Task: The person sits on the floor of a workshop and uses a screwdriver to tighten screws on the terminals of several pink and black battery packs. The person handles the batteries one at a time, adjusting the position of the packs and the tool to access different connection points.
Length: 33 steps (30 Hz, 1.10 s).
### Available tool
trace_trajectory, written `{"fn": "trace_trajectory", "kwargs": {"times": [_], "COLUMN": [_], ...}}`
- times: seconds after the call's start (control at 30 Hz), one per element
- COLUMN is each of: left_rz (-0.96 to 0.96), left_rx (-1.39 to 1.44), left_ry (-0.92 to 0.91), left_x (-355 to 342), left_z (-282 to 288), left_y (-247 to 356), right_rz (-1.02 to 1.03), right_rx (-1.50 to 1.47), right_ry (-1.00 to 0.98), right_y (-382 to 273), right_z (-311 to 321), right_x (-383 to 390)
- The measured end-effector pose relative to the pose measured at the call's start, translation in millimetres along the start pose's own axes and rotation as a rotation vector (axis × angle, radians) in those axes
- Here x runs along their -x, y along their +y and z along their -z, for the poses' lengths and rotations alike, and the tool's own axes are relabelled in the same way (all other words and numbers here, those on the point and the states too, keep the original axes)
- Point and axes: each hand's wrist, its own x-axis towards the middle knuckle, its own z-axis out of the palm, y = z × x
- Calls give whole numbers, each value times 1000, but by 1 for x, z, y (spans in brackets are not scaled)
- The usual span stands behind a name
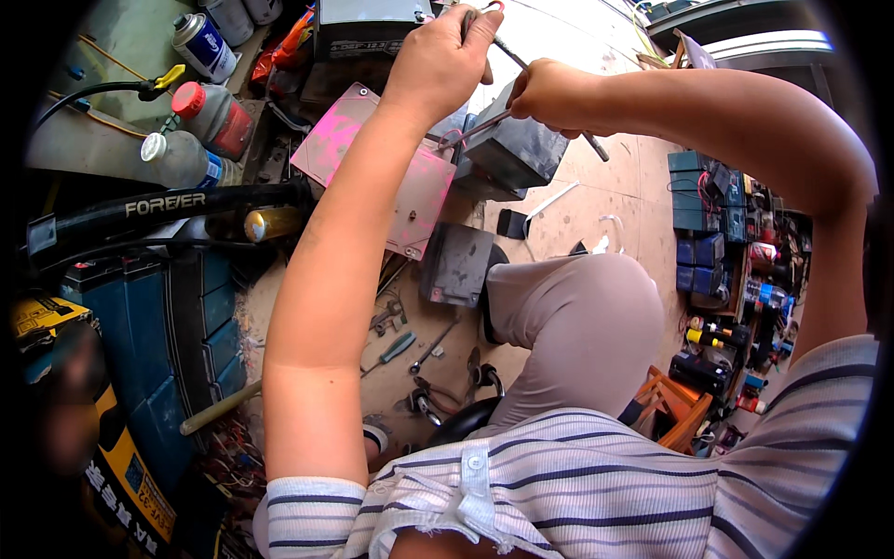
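Up at the top middle, my left hand [436,61] is closed, its fingers pinched round a black cable-like strand [509,53]; a small red tip shows just above them. The strand slants down past my right hand [549,93], and a dark end sticks out below that hand. My right hand is closed on a thin metal rod [482,127], whose far end reaches to the edge of a pink-smeared box-shaped battery [410,200]. Right below the rod stands a dark grey battery [521,149]. What lies inside both grips is partly hidden.
Another grey battery [456,265] stands by my knee. On the floor lie a screwdriver [399,347], a wrench [430,351] and pliers [440,396]. Left are bottles [182,160], a spray can [205,48] and blue batteries [121,326]. More batteries [698,191] line the right.
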Motion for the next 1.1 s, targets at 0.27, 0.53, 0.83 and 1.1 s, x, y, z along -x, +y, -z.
{"fn": "trace_trajectory", "kwargs": {"times": [0.27,0.53,0.83,1.1], "left_rz": [-86,-71,141,818], "left_rx": [-98,-6,182,1698], "left_ry": [150,256,367,243], "left_x": [3,13,81,81], "left_z": [-1,4,-9,-41], "left_y": [-8,-20,-7,-57], "right_rz": [122,77,727,1271], "right_rx": [196,232,1062,1499], "right_ry": [43,85,173,87], "right_y": [-19,-53,-73,-76], "right_z": [-2,-1,19,30], "right_x": [17,43,13,28]}}
